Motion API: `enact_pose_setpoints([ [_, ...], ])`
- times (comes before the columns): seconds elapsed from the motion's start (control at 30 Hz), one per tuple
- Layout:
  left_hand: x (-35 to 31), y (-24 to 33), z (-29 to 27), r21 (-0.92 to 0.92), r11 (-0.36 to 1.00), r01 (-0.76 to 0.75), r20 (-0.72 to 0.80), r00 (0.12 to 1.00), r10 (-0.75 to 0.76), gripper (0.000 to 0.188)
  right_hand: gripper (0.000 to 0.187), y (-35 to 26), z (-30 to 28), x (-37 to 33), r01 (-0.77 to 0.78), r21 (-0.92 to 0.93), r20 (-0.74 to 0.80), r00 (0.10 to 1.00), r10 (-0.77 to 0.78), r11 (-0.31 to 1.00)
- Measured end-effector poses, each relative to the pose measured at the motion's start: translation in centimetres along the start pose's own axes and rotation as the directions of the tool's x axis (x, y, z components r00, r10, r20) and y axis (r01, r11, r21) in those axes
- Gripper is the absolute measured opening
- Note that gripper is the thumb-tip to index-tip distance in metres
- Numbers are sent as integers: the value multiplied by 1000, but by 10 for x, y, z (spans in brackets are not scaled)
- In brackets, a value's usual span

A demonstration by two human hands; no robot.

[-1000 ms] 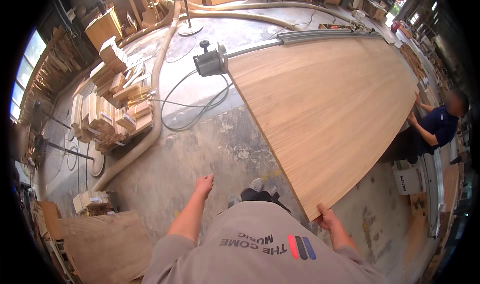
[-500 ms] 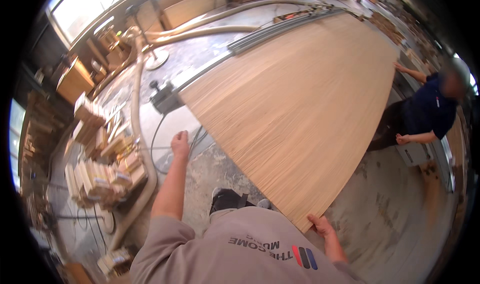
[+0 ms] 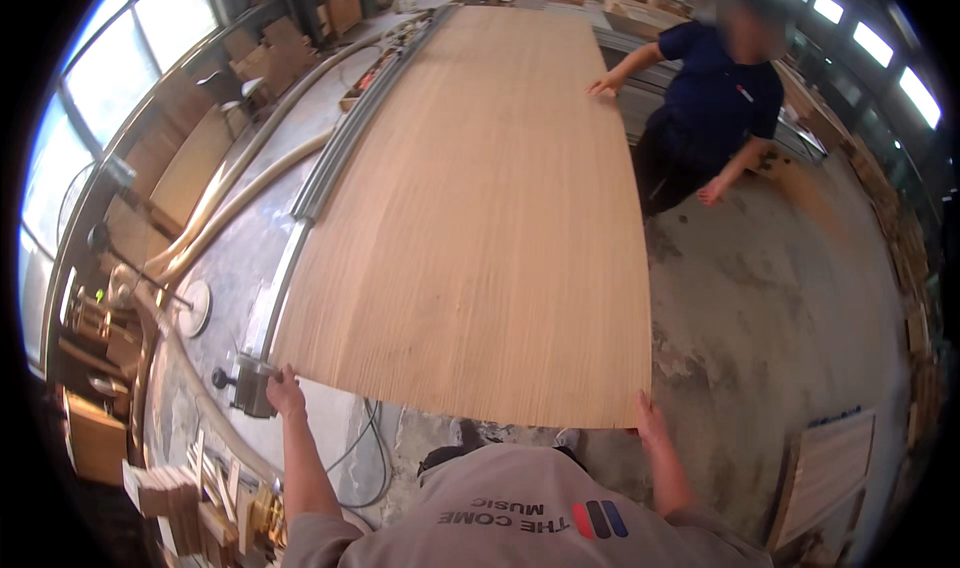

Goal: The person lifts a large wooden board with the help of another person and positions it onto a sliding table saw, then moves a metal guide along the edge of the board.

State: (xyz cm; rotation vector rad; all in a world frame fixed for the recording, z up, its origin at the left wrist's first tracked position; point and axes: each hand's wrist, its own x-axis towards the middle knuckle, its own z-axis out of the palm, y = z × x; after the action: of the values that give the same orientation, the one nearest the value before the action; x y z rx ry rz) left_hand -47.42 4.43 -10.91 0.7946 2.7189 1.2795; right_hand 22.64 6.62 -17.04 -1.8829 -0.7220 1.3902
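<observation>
A large, light wooden panel (image 3: 470, 228) lies flat in front of me, its grain running away from me. At its near left corner my left hand (image 3: 287, 393) is closed on the edge, right beside a grey metal block (image 3: 252, 386) with a black knob. My right hand (image 3: 652, 423) grips the near right corner, thumb on top and the other fingers mostly hidden beneath. A co-worker in a dark blue shirt (image 3: 722, 83) stands at the panel's right side. One of the co-worker's hands (image 3: 604, 85) rests on the panel's far right edge.
A grey metal rail (image 3: 335, 158) runs along the panel's left side. Beige hoses (image 3: 240, 183) snake over the floor on the left. Stacked wood offcuts (image 3: 170, 498) lie at lower left, and a framed wooden board (image 3: 825, 473) stands at lower right.
My left hand has gone from free in the air to the panel's near left corner. The panel now lies straighter ahead in view, and my right hand still holds its corner.
</observation>
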Motion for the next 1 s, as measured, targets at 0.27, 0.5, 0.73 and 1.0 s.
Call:
enact_pose_setpoints([
  [0.27,58,25,-76,-422,850,317,342,923,-174,28,58,-7,8,2,22,-193,-96,995,-41,981],
  [0.5,79,80,-107,-736,641,215,-151,872,-465,36,64,5,3,14,8,-303,-97,995,-39,953],
  [0.73,-135,19,10,-484,436,759,412,637,-651,93,61,-21,15,-1,3,-208,6,1000,-2,978],
  [1.0,-161,86,59,-571,171,803,765,596,-245,74,67,-45,9,-22,105,-284,49,994,-95,953],
])
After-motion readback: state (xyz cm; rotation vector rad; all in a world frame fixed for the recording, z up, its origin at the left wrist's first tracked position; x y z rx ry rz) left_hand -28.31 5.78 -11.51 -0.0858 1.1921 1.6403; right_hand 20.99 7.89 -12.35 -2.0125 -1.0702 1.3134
